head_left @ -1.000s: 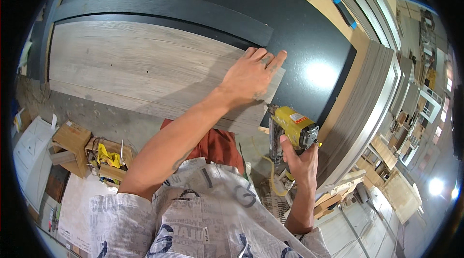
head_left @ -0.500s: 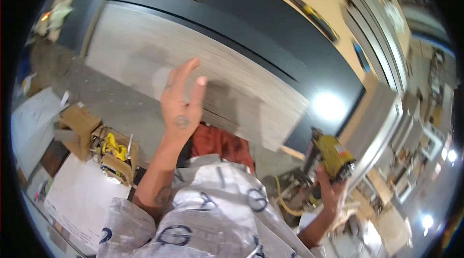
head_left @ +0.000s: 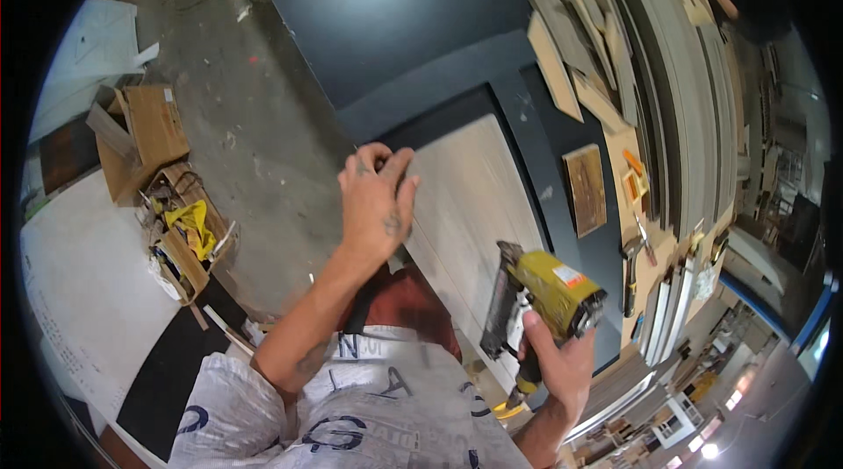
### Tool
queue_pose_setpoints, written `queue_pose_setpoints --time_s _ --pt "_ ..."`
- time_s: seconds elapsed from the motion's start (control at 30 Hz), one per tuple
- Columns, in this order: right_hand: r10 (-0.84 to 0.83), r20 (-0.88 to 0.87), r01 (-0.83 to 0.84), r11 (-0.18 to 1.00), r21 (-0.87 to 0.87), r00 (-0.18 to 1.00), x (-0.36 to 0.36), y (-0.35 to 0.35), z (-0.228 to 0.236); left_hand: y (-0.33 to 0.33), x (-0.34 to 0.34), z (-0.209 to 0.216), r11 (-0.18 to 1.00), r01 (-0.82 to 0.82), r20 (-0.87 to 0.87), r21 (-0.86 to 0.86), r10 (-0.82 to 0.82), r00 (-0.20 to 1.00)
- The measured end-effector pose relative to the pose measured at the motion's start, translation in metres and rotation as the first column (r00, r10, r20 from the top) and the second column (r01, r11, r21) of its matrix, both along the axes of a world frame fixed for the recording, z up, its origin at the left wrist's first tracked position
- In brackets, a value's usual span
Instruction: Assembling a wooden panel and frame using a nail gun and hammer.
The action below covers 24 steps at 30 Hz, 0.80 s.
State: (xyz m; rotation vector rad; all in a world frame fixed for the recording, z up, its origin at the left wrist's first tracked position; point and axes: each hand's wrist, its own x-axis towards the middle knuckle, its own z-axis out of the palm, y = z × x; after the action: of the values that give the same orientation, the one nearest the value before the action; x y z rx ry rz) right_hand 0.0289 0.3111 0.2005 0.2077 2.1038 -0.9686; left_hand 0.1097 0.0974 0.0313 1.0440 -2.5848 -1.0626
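Note:
In my right hand I grip a yellow-green nail gun by its handle, its nose pointing up and left above a pale wood-grain panel. The panel lies along a black framed board. My left hand is at the panel's near left corner, next to the board's edge. Its fingers are curled together, with the thumb close to the fingertips. Whatever sits between them is too small or hidden to name.
A brown wood block lies on the black board. Beyond it are a hammer, an orange tool and stacked long strips. Cardboard boxes and a box with yellow material stand at left on the concrete floor.
My view has turned toward the board's left end. My left hand has gone from stretched fingers over the panel to curled fingers at its corner. The nail gun is now over the panel.

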Motion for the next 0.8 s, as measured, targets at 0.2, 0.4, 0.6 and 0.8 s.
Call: queue_pose_setpoints --time_s 0.2,0.4,0.6,0.8 --pt "0.115 0.002 -0.115 0.993 -0.029 0.993 -0.037 -0.109 -0.036 -0.017 -0.002 -0.005 0.985 -0.018 -0.016 0.170 0.021 1.000" --pt "0.121 0.002 -0.121 0.991 0.061 0.993 -0.041 -0.140 -0.055 -0.023 -0.002 -0.008 0.979 0.000 -0.036 0.204 0.008 0.999" --pt "0.175 0.020 -0.176 0.968 0.179 0.984 -0.041 -0.144 -0.056 -0.025 -0.001 -0.009 0.971 0.040 -0.008 0.235 -0.040 0.999" --pt "0.180 0.030 -0.182 0.964 0.195 0.983 -0.039 -0.143 -0.059 -0.023 0.000 -0.016 0.976 0.043 -0.017 0.212 -0.040 0.999"
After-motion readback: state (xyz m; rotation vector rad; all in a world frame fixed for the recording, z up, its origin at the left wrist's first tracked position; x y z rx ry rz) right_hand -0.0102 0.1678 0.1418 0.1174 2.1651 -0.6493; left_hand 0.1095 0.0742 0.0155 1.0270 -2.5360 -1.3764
